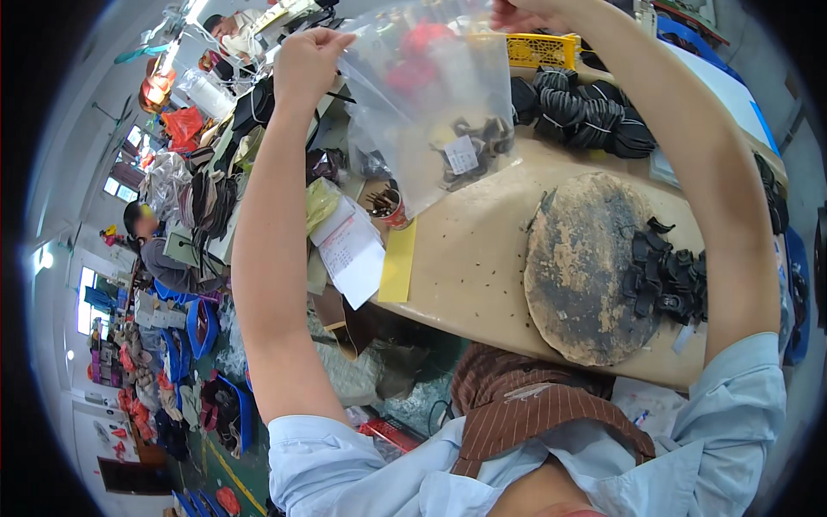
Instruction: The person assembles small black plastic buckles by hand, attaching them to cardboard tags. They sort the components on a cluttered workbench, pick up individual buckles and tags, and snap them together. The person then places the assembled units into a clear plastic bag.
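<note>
A clear plastic bag (pixel 388 164) hangs stretched out over the far part of the table. My left hand (pixel 312 59) pinches its upper left corner. My right hand (pixel 530 12), partly cut off by the top edge of the view, grips the bag's upper right side. Dark curled pieces (pixel 494 138) and a small white label (pixel 461 155) show at the bag's lower part. Below my right forearm, a heap of small black pieces (pixel 659 276) lies partly on a worn round board (pixel 573 258), with some hidden by the arm.
Behind the bag's right side stand a yellow plastic basket (pixel 543 50) and bundles of black straps (pixel 594 112). A red cup of pens (pixel 392 209), papers (pixel 349 250) and a yellow strip (pixel 397 263) lie left. Other people (pixel 164 246) sit farther left, near blue bins (pixel 202 327).
</note>
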The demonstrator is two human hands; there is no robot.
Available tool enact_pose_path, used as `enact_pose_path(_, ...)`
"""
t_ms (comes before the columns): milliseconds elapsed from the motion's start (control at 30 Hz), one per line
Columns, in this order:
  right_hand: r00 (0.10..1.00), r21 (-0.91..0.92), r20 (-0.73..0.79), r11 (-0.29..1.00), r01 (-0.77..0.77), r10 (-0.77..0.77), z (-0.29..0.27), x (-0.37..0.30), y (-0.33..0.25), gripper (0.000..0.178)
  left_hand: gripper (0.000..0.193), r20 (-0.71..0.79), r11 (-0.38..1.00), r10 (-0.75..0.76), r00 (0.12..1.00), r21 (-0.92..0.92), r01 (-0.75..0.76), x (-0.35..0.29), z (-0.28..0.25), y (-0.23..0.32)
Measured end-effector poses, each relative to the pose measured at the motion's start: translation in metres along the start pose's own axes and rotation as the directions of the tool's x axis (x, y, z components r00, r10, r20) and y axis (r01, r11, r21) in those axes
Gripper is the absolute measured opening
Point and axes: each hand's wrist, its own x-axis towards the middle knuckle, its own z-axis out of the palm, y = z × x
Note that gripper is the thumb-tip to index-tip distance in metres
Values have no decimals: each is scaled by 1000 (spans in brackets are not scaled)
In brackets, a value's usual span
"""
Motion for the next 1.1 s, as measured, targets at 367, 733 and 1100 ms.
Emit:
enact_pose_path(367, 957, 574, -274, 814, 87, 91, -20, -69, -37, 21, 17, -316, 968, 179, 932, -113, -224, -11, -34, 79)
enact_pose_path(733, 867, -165, 458, 939, 303, -199, 166, -183, 134, 20, 38, -107, 947, 197, 975, -238, -217, -182, 89, 60)
enact_pose_path(1100, 797, -340, 604, 910, 239, 16, 174, -142, 140, 46, 58, 52, 937, -326, 944, -114, 330, -367, 40, -5)
